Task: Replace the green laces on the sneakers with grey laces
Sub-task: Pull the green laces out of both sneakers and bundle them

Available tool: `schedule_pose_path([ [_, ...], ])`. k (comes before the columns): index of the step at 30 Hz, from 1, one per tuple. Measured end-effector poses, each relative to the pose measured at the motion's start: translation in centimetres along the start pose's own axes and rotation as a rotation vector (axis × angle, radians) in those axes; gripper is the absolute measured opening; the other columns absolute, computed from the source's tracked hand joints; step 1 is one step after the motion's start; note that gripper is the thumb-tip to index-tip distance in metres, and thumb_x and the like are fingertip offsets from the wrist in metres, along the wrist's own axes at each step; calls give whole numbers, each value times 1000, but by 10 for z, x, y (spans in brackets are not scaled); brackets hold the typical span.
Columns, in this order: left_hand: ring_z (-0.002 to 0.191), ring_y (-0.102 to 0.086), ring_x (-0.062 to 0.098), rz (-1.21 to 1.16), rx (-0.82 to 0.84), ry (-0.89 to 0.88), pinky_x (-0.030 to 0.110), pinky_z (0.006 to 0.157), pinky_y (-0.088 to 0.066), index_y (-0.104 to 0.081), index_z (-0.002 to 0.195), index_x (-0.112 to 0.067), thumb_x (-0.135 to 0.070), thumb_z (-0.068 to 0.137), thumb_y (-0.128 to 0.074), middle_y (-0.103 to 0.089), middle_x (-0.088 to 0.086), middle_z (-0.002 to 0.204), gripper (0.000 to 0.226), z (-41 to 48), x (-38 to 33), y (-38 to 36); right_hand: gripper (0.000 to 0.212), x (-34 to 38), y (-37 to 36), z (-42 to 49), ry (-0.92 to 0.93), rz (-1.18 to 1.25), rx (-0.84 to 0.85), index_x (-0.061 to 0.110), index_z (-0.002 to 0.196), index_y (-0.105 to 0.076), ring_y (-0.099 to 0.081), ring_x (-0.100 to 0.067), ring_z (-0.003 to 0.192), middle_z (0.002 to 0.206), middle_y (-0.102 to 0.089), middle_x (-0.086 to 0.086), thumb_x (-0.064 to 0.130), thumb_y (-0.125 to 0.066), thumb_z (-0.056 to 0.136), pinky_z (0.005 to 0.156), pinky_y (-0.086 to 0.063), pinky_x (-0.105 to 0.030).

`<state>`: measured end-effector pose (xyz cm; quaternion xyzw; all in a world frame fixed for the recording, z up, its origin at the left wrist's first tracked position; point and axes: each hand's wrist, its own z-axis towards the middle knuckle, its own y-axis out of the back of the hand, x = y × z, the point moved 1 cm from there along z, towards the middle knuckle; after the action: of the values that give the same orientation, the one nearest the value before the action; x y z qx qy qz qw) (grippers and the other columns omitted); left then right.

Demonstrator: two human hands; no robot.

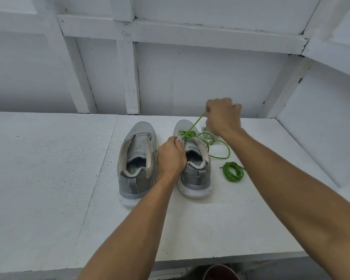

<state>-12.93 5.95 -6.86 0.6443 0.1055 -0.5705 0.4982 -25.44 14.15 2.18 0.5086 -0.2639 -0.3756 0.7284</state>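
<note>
Left hand: the left hand (171, 156) closes its grip on the inner eyelet edge of the right-side grey mesh sneaker with a white rubber sole (195, 177). I judge this keeps the shoe down against the pull.
Right hand: the right hand (223, 116) pinches the thin, round, bright green cord lace (194, 126) in its grip and holds it taut above the toe, probably to draw it out of the eyelets.
Lace on the shoe: it crosses only the front eyelets, and its free part lies in a loose loop on the bench, right of this shoe.
Other shoe: the left-side grey mesh sneaker (136, 160) stands just beside, heel toward the person, without a lace and with its tongue open.
Removed lace: a second green cord lace, coiled in a small bundle (233, 171), lies on the white rough-painted bench (49, 168), near the right-side shoe but apart from the working lace, so they cannot tangle.
Grey laces: I cannot find them; something pale lies under the right hand, too unclear to name.
</note>
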Motion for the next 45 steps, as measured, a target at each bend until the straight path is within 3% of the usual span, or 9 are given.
schedule_pose_path([
  [2,87,-59,35,1,1,3,37,72,-43,-66,99,-9,-25,99,-38,-68,17,95,32,0,0,0,18,-15,8,9,-65,-23,-31,15,106,-58,-48,-32,110,111,-59,-6,9,-51,91,86,-32,-42],
  [6,90,-59,37,12,2,7,38,75,-45,-66,102,-9,-26,99,-37,-68,18,98,33,0,-2,0,41,-8,5,5,57,79,138,17,131,-47,-47,-33,120,131,-54,-7,16,-52,91,97,-36,-46],
  [11,89,-58,37,14,5,10,40,74,-46,-65,99,-9,-26,98,-37,-68,18,96,32,0,-1,0,21,26,-19,-18,328,50,327,26,107,-68,-35,-23,130,131,-55,5,29,-59,88,100,-30,-44],
  [16,88,-58,38,25,-2,3,40,73,-44,-65,98,-9,-26,98,-38,-68,19,95,32,-1,-2,0,17,27,-13,-21,378,-69,155,20,93,-66,-44,-23,124,108,-65,4,23,-50,88,96,-32,-42],
  [20,91,-59,36,19,1,16,38,76,-47,-66,106,-12,-28,99,-37,-69,17,99,34,-1,-1,0,13,-1,7,-3,172,-106,-46,13,95,-57,-50,-30,105,100,-59,-5,18,-46,89,85,-35,-42],
  [25,90,-59,34,18,-4,24,33,70,-39,-66,106,-12,-27,99,-37,-68,16,99,33,-1,-1,0,39,7,-6,-10,217,70,187,15,129,-49,-45,-30,120,133,-50,-7,28,-53,93,98,-36,-45],
  [29,89,-59,34,2,3,34,34,70,-40,-66,104,-13,-27,98,-37,-68,16,97,33,-1,0,0,24,32,-18,-28,389,108,225,20,113,-63,-45,-25,114,119,-59,-1,23,-53,92,93,-35,-38],
  [34,87,-59,33,-5,5,34,33,68,-39,-66,100,-13,-27,98,-37,-68,15,95,33,-1,0,-1,19,36,-22,-34,441,81,165,20,103,-62,-44,-23,98,92,-53,3,13,-50,90,74,-23,-30],
  [45,86,-58,34,7,-2,25,35,70,-42,-67,101,-13,-26,98,-37,-68,16,96,32,-1,-2,-1,35,-15,-8,-11,240,237,72,15,107,-65,-53,-27,91,106,-48,-3,-6,-48,85,74,-48,-41],
])
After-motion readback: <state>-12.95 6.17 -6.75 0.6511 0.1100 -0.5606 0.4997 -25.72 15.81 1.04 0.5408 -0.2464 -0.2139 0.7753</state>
